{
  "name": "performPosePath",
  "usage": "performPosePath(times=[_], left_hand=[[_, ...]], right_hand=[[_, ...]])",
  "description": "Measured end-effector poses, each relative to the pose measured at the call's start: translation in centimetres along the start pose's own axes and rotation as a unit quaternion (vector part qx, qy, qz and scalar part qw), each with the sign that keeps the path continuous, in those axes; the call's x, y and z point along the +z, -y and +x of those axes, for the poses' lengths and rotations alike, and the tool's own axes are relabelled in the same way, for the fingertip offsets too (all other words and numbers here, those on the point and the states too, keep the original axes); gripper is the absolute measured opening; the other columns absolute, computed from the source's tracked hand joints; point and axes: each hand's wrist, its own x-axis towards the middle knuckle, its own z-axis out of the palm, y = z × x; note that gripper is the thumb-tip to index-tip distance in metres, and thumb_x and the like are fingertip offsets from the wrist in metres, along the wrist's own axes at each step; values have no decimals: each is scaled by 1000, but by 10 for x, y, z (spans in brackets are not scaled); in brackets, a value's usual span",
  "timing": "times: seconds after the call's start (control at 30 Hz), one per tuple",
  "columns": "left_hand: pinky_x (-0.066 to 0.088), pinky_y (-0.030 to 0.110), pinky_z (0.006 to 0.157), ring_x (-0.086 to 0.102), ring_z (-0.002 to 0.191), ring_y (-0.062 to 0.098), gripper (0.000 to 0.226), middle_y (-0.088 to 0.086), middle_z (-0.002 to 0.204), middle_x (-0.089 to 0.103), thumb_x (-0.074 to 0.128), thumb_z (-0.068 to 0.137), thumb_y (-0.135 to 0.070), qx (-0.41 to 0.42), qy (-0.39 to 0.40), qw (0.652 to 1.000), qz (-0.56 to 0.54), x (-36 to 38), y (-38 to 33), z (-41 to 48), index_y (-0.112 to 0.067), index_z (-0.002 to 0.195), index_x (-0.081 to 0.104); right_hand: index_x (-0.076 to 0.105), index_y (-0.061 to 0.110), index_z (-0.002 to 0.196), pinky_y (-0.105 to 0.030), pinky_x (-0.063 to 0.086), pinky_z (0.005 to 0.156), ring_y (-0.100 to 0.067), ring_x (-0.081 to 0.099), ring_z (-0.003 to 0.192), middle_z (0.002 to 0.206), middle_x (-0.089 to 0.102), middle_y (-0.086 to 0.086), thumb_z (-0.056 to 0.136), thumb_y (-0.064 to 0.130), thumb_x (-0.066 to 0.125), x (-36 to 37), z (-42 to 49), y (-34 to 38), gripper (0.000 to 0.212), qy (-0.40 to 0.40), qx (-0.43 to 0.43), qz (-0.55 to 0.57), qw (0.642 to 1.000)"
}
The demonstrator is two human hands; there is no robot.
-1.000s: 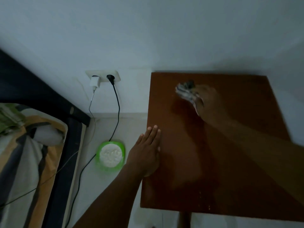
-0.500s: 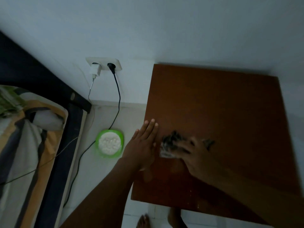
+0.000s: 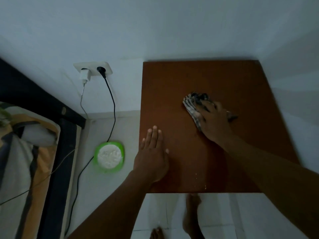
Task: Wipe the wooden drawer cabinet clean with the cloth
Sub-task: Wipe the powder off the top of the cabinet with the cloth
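The wooden cabinet top (image 3: 233, 80) is a reddish-brown square in the room's corner, seen from above. My right hand (image 3: 213, 119) presses a crumpled striped cloth (image 3: 191, 102) flat on the middle of the top, a little right of centre; part of the cloth is hidden under the palm. My left hand (image 3: 152, 156) lies flat with fingers together on the cabinet's left edge, holding nothing. A few pale crumbs (image 3: 205, 186) sit near the front edge.
A green dish with white contents (image 3: 109, 156) stands on the floor left of the cabinet. A wall socket (image 3: 93, 69) holds a white charger and a black plug with cables hanging down. A bed (image 3: 25, 152) fills the left. My bare feet (image 3: 191, 218) stand in front.
My right hand with the cloth swept from the far middle of the top to the near left, then back out to the middle. My left hand stayed on the left edge.
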Motion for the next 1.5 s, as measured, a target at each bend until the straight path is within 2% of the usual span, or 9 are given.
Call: performPosePath(times=[0.17, 0.3, 0.47, 0.63, 0.77, 0.83, 1.07, 1.27, 1.5], left_hand=[[-4, 40, 121, -19, 149, 22, 70, 6, 163, -21, 28, 102, -33, 34, 34, 998, 27, 6, 2, -15, -13, 155, -11], [-6, 39, 120, -19, 149, 21, 70, 6, 163, -21, 30, 101, -27, 59, 51, 996, 33, 2, 11, -12, -13, 155, -13], [-8, 40, 119, -17, 150, 22, 69, 6, 163, -19, 29, 102, -31, 61, 14, 998, 28, 11, 12, -13, -13, 155, -11], [-6, 41, 121, -17, 150, 22, 69, 5, 164, -17, 28, 102, -33, 60, 2, 997, 37, 16, 15, -12, -14, 156, -10], [-7, 41, 120, -19, 149, 22, 68, 4, 163, -19, 26, 102, -34, 57, 13, 997, 42, 16, 15, -11, -14, 155, -11], [-7, 41, 120, -19, 149, 22, 68, 5, 163, -20, 26, 103, -35, 60, 13, 997, 46, 14, 16, -10, -14, 155, -12], [-5, 39, 120, -18, 149, 20, 66, 4, 163, -20, 27, 104, -33, 55, 63, 996, 42, -3, 14, -9, -15, 155, -11], [4, 40, 123, -12, 151, 20, 63, 4, 164, -13, 26, 104, -30, 73, 56, 994, 58, -8, 32, -42, -14, 156, -4], [6, 37, 124, -12, 150, 16, 69, 2, 164, -12, 34, 98, -19, 112, 54, 991, 43, -5, 62, -86, -15, 157, -3]], right_hand=[[65, 17, 128, -49, 47, 82, -37, 48, 108, 132, 60, -9, 99, 32, 39, -5, -85, 41, 42, -26, -31, 20, 999], [66, 20, 118, -41, 46, 69, -32, 50, 90, 123, 60, -7, 82, 10, 72, -12, -174, 70, 37, -15, -83, 58, 995], [71, 27, 115, -30, 44, 80, -21, 53, 98, 121, 63, 2, 80, 19, 76, -40, -222, 70, 36, 82, -208, 109, 969], [67, 5, 120, -52, 43, 92, -41, 59, 106, 122, 63, -22, 95, 9, 51, -59, -115, -19, 30, -81, -6, 55, 995], [59, 13, 128, -46, 34, 87, -38, 53, 110, 126, 59, -16, 96, 21, 40, -20, -85, -30, 38, -32, 80, -92, 992], [52, 23, 136, -40, 31, 83, -34, 51, 105, 133, 54, -10, 97, 30, 30, -2, -111, -3, 45, 7, 87, -94, 992], [67, 21, 119, -33, 50, 68, -27, 50, 91, 121, 61, -6, 69, 8, 83, -26, -217, 89, 53, 44, -80, 77, 993], [58, 14, 130, -46, 49, 86, -38, 55, 105, 128, 61, -15, 99, 24, 48, -50, -89, 65, 34, -111, -113, 51, 986], [56, 15, 133, -44, 37, 90, -38, 49, 109, 134, 55, -13, 94, 21, 60, 12, -20, 86, 40, 5, 21, -68, 997]])
